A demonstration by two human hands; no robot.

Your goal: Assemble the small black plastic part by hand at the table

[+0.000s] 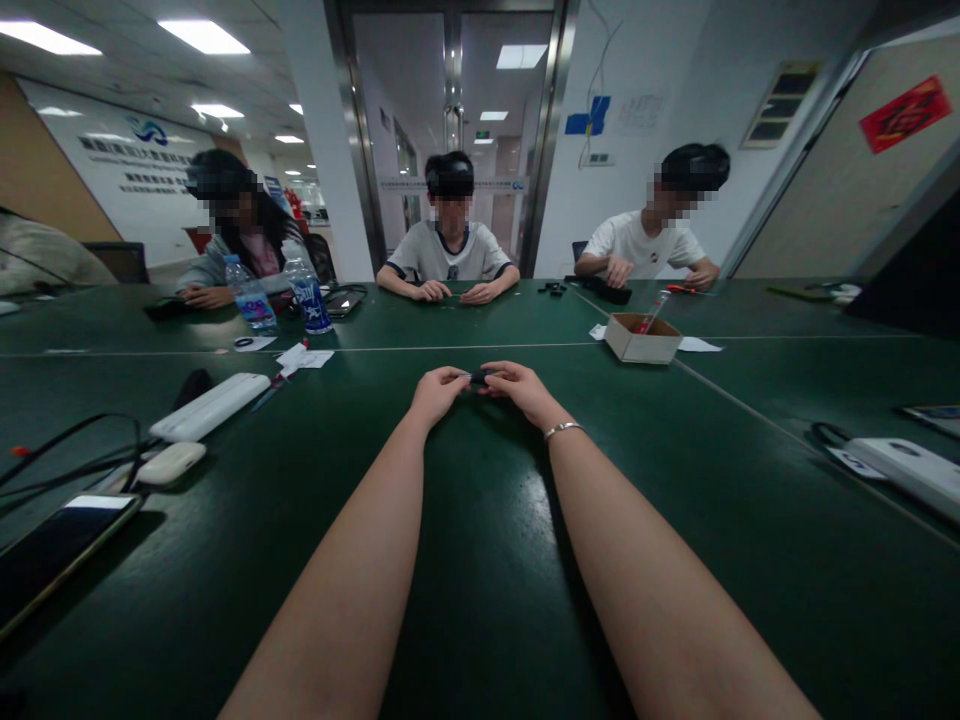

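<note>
Both my arms stretch out over the dark green table point(480, 560). My left hand point(437, 392) and my right hand point(517, 389) meet in the middle, fingers closed in a pinch on a small black object point(478, 377) held between them just above the tabletop. The object is too small to name. A thin silver bracelet point(563, 429) sits on my right wrist.
A small cardboard box point(643, 337) stands beyond my right hand. At the left lie a white power strip point(209, 405), a white case point(171, 463), a phone point(52, 550), cables and two water bottles point(308, 296). Three people sit at the far edge. A white device point(907, 470) lies at right.
</note>
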